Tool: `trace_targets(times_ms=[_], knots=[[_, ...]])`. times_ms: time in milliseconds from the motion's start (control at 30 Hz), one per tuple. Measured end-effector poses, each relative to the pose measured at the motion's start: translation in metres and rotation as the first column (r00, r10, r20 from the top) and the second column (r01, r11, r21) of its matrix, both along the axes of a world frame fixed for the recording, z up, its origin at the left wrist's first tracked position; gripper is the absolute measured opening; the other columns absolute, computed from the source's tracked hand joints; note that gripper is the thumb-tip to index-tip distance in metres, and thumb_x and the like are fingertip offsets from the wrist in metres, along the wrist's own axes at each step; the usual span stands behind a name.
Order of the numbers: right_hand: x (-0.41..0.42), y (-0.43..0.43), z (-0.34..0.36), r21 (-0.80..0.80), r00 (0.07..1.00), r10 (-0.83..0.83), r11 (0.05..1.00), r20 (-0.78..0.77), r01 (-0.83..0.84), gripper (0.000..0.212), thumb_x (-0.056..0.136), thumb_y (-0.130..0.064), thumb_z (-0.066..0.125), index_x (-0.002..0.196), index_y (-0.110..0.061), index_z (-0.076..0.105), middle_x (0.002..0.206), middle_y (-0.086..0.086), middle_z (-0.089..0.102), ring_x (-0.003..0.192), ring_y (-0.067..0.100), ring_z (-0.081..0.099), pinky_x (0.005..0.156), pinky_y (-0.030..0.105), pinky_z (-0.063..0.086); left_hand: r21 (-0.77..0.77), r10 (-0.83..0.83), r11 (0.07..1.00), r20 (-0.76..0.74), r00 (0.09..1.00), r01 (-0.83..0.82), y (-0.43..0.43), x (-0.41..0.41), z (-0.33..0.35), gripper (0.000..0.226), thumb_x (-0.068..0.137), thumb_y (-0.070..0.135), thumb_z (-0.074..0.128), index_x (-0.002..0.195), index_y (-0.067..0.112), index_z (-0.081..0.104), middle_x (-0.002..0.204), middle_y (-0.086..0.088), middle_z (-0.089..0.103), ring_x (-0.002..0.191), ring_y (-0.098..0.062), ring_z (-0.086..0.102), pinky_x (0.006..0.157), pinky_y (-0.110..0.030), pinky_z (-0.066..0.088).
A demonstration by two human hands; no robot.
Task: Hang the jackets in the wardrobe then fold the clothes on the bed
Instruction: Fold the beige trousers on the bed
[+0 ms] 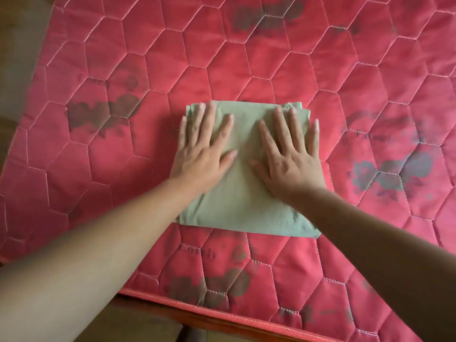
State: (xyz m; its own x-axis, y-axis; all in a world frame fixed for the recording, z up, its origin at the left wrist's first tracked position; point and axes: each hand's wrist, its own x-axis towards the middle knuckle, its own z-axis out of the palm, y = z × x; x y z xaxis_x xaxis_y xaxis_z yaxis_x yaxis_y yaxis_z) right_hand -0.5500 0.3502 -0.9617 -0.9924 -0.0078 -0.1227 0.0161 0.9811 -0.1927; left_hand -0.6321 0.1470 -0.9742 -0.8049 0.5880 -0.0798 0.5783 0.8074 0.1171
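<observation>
a home bedroom: a red quilted mattress (296,82) on a wooden bed frame (172,314)

A folded cloth (243,193) lay on the mattress (320,77), nearer its front edge than its back. The left hand (202,154) rested flat on the cloth's left half and the right hand (288,159) flat on its right half, side by side, with the thumbs apart. A bed frame (158,314) ran below the mattress's front edge, and the floor (17,70) lay to its left.
</observation>
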Motion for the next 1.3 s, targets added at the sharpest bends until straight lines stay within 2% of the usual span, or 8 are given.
trace_targets(times_ms=[233, 467, 700, 833, 900, 1000, 1100, 1300], knots=[[-0.023, 0.009, -0.017, -0.026, 0.988, -0.050, 0.998, 0.148, 0.054, 0.085, 0.096, -0.072, 0.026, 0.164, -0.025, 0.006, 0.172, 0.008, -0.008, 0.157, 0.028, -0.012, 0.125, 0.059, 0.001, -0.050, -0.009, 0.999, 0.067, 0.998, 0.012, 0.004, -0.019, -0.009, 0.072, 0.099, 0.057, 0.030, 0.162, 0.025, 0.020, 0.170, -0.015, 0.003, 0.157, -0.032, -0.002, 0.126, -0.055, 0.002], [0.068, -0.010, 0.005, 0.002, 0.999, 0.048, 0.999, 0.008, -0.048, 0.084, 0.100, -0.067, 0.034, 0.161, -0.011, 0.024, 0.170, 0.017, 0.012, 0.157, 0.040, 0.007, 0.121, 0.068, 0.012, -0.040, -0.032, 0.999, 0.021, 0.999, 0.033, -0.036, 0.067, 0.022, 0.069, 0.099, 0.052, 0.041, 0.161, 0.025, 0.024, 0.168, -0.022, 0.000, 0.156, -0.038, 0.000, 0.122, -0.062, 0.012], [0.083, -0.013, -0.025, 0.021, 0.991, 0.062, 0.998, 0.119, -0.065, 0.094, 0.093, -0.079, 0.031, 0.163, -0.019, 0.019, 0.171, 0.016, 0.007, 0.156, 0.044, 0.001, 0.122, 0.065, 0.014, -0.042, -0.067, 0.997, 0.104, 0.992, 0.072, -0.053, 0.073, -0.012, 0.075, 0.100, 0.054, 0.040, 0.163, 0.020, 0.016, 0.168, -0.024, 0.000, 0.156, -0.040, -0.003, 0.124, -0.057, 0.018], [0.056, 0.003, 0.008, -0.108, 1.000, 0.018, 0.994, 0.004, -0.018, 0.076, 0.093, -0.065, 0.045, 0.154, -0.020, 0.042, 0.157, 0.016, 0.036, 0.142, 0.041, 0.033, 0.108, 0.061, 0.036, 0.102, 0.037, 0.994, 0.039, 0.999, -0.041, -0.040, 0.045, 0.013, 0.066, 0.090, 0.053, 0.053, 0.147, 0.022, 0.049, 0.156, -0.018, 0.035, 0.145, -0.036, 0.031, 0.114, -0.059, 0.030], [0.010, 0.018, 0.023, -0.098, 0.996, -0.055, 0.994, -0.069, 0.049, 0.069, 0.090, -0.054, 0.056, 0.148, -0.019, 0.045, 0.150, 0.017, 0.040, 0.133, 0.040, 0.039, 0.100, 0.057, 0.040, 0.121, 0.077, 0.990, -0.034, 0.996, -0.072, -0.020, 0.003, 0.023, 0.066, 0.086, 0.051, 0.058, 0.145, 0.020, 0.049, 0.153, -0.017, 0.038, 0.143, -0.036, 0.033, 0.111, -0.057, 0.032], [-0.061, 0.037, 0.030, -0.062, 0.980, -0.095, 0.992, 0.173, 0.107, 0.086, 0.086, -0.057, 0.067, 0.156, -0.025, 0.029, 0.160, 0.015, 0.026, 0.148, 0.038, 0.022, 0.116, 0.057, 0.027, 0.073, 0.097, 0.990, 0.249, 0.964, -0.119, 0.014, -0.065, 0.035, 0.077, 0.089, 0.046, 0.064, 0.156, 0.024, 0.032, 0.159, -0.013, 0.029, 0.146, -0.036, 0.030, 0.116, -0.050, 0.030], [-0.092, 0.049, 0.030, -0.073, 0.917, -0.044, 0.994, 0.395, 0.080, 0.093, 0.080, -0.068, 0.068, 0.154, -0.026, 0.032, 0.150, 0.012, 0.035, 0.139, 0.038, 0.031, 0.111, 0.056, 0.038, 0.000, 0.064, 0.997, 0.474, 0.878, -0.072, 0.029, -0.102, 0.041, 0.068, 0.086, 0.048, 0.071, 0.147, 0.028, 0.046, 0.142, -0.009, 0.045, 0.129, -0.031, 0.047, 0.110, -0.041, 0.039], [-0.055, 0.028, 0.052, -0.087, 0.785, 0.075, 0.996, 0.615, -0.027, 0.089, 0.073, -0.066, 0.079, 0.139, -0.016, 0.049, 0.128, 0.011, 0.059, 0.106, 0.030, 0.056, 0.085, 0.036, 0.046, -0.304, 0.076, 0.930, 0.711, 0.699, 0.208, 0.025, -0.081, 0.070, 0.027, 0.076, 0.037, 0.078, 0.094, 0.020, 0.068, 0.084, 0.001, 0.067, 0.069, -0.019, 0.060, 0.063, -0.031, 0.050]])
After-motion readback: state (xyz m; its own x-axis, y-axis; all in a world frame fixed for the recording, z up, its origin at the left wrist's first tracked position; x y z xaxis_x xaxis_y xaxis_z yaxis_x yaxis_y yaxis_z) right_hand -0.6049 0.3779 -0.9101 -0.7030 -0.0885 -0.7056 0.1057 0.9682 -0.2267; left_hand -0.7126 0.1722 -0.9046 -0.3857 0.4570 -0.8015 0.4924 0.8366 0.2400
